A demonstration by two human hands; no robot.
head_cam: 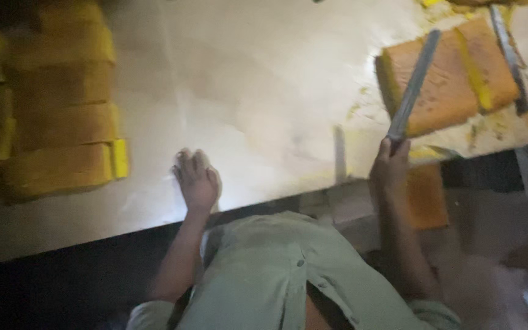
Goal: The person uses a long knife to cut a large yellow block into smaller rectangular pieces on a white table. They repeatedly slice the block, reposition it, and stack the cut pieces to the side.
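**Long knife held over sponge cake slab at table edge**

Nearest the camera, bottom centre, is the person's pale green shirt (288, 269). Above it, both hands reach the near edge of the pale work table (258, 91).

The left hand (197, 180) lies flat on the table, lower centre, palm down, fingers relaxed, holding nothing.

The right hand (391, 165), right of centre, is clenched around the handle of a long knife (414, 85). The blade runs up and right, lying across the sponge cake slab (441, 85) in the upper right of the frame.

Handling judgement: the slab appears soft, light and crumbly, with a brown crust over yellow crumb. It will likely tear if pinched; support it from underneath or by flat sides. The knife is stiff and slim; grip the handle only.

Surroundings: yellow crumbs (362, 104) are scattered beside the slab. A second metal strip (508, 58) crosses the slab's far right end. Stacked yellow cake blocks (62, 122) occupy the upper left, well apart from both hands. Motion blur obscures finer detail
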